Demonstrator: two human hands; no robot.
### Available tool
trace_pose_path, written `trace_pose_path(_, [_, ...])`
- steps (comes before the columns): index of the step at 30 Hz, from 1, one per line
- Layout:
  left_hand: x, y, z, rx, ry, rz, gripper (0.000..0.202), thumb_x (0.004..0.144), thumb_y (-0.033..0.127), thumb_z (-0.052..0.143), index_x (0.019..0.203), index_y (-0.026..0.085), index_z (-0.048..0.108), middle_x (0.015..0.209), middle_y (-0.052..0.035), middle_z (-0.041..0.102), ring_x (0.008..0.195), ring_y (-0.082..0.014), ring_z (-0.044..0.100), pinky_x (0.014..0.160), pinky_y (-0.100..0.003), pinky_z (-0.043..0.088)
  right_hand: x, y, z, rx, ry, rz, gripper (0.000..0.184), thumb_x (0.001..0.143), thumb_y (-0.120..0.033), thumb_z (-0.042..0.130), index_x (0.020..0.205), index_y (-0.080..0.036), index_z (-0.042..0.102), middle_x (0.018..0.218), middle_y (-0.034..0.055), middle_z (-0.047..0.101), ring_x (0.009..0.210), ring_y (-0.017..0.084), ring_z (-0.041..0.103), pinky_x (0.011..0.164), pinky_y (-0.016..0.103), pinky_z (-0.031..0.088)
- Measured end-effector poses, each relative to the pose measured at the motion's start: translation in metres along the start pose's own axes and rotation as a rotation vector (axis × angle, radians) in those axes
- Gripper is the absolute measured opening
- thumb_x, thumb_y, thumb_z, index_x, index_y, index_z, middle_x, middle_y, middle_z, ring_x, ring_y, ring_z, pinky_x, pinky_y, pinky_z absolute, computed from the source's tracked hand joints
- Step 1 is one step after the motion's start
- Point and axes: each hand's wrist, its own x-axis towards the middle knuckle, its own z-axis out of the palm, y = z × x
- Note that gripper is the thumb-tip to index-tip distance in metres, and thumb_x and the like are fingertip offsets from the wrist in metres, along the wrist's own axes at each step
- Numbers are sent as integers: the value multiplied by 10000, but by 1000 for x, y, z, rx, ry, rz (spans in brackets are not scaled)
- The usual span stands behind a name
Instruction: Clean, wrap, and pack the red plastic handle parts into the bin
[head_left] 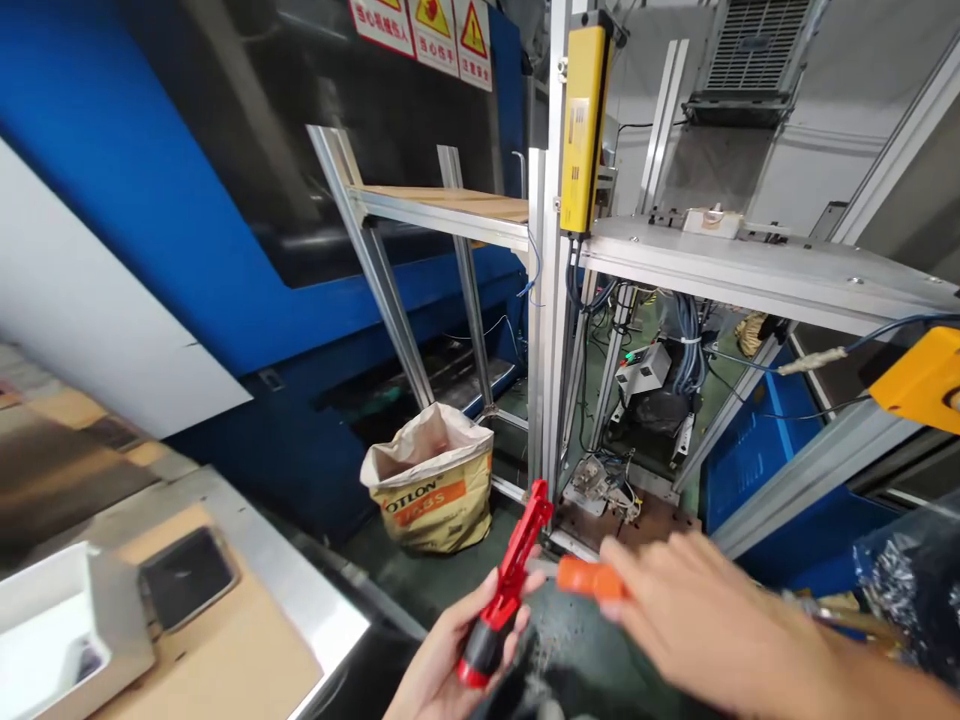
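The left hand (450, 650) is wrapped around one red-and-black plastic part (516, 565), gripping its lower end while the red end tilts upward. The right hand (694, 595) is clamped on one tool with an orange handle (589, 579), whose tip is close to the part; whether they touch cannot be told. One open sack (442, 505) stands on the floor (570, 635) beyond. One phone (187, 575) and one white box (124, 610) lie on the left-side table (232, 665). Three warning signs (433, 38) are on the blue machine (150, 180).
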Motion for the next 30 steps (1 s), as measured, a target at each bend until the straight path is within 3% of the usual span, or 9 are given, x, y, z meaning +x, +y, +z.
trace_pose_path(5, [-9, -1, -20, 44, -49, -50, 351, 906, 198, 565, 1195, 2, 593, 606, -82, 656, 407, -109, 558, 352, -157, 448, 0, 4, -9, 71, -79, -95, 129, 856, -354, 641, 905, -237, 621, 603, -9, 662, 467, 198, 587, 458, 324, 255])
trace_pose_path(7, [-6, -4, -28, 79, -42, 13, 405, 836, 183, 666, 1206, 33, 598, 678, -96, 695, 444, -118, 568, 369, -171, 456, 0, 6, -12, 40, -66, -28, 115, 898, -328, 588, 956, -233, 617, 632, 2, 663, 498, 207, 595, 482, 326, 268])
trace_pose_path(10, [0, -8, -40, 404, 35, 421, 585, 688, 278, 821, 1226, 167, 620, 983, -80, 751, 748, -181, 679, 606, -217, 562, -1, 7, -17, 54, -144, -16, 134, 900, -308, 591, 1002, -224, 613, 674, 5, 672, 539, 212, 605, 512, 320, 277])
trace_pose_path(13, [1, -11, -50, 1008, 177, 872, 568, 723, 481, 739, 1216, 215, 644, 1216, -62, 699, 1136, -278, 616, 964, -325, 500, -1, 5, -23, 73, -272, -12, 147, 915, -290, 580, 1044, -221, 595, 750, 9, 693, 621, 213, 633, 546, 312, 281])
trace_pose_path(15, [-3, -15, -54, 1296, 248, 983, 544, 805, 505, 631, 1275, 231, 602, 1280, -59, 662, 1115, -280, 635, 915, -333, 530, -2, 3, -25, 27, -303, 48, 189, 951, -280, 522, 1119, -206, 569, 788, 25, 696, 664, 218, 641, 559, 318, 275])
trace_pose_path(17, [-7, -19, -55, 1471, 270, 1065, 513, 862, 469, 576, 1319, 237, 556, 1266, -68, 670, 871, -215, 716, 671, -254, 575, -2, 1, -26, 39, -371, 17, 195, 944, -295, 540, 1117, -208, 564, 816, 25, 701, 685, 220, 643, 555, 326, 264])
trace_pose_path(19, [-9, -22, -53, 1579, 272, 1218, 460, 901, 423, 546, 1321, 237, 536, 1225, -73, 694, 719, -158, 716, 533, -198, 541, -3, 0, -25, 53, -398, 2, 174, 933, -298, 557, 1085, -213, 568, 815, 20, 703, 672, 215, 639, 544, 330, 252])
trace_pose_path(24, [-9, -23, -47, 1787, 404, 1646, 349, 964, 386, 434, 1243, 206, 544, 1043, -65, 762, 818, -166, 734, 654, -197, 566, -7, -3, -23, 17, -286, -24, 140, 909, -280, 578, 1027, -209, 559, 780, 17, 701, 615, 203, 613, 530, 336, 237])
trace_pose_path(30, [-12, -24, -54, 1931, 474, 1755, 323, 973, 329, 417, 1228, 184, 553, 1029, -28, 758, 854, -175, 719, 754, -241, 538, -11, -5, -16, -28, -187, -14, 113, 882, -258, 596, 976, -222, 544, 718, 10, 671, 590, 207, 600, 538, 333, 251])
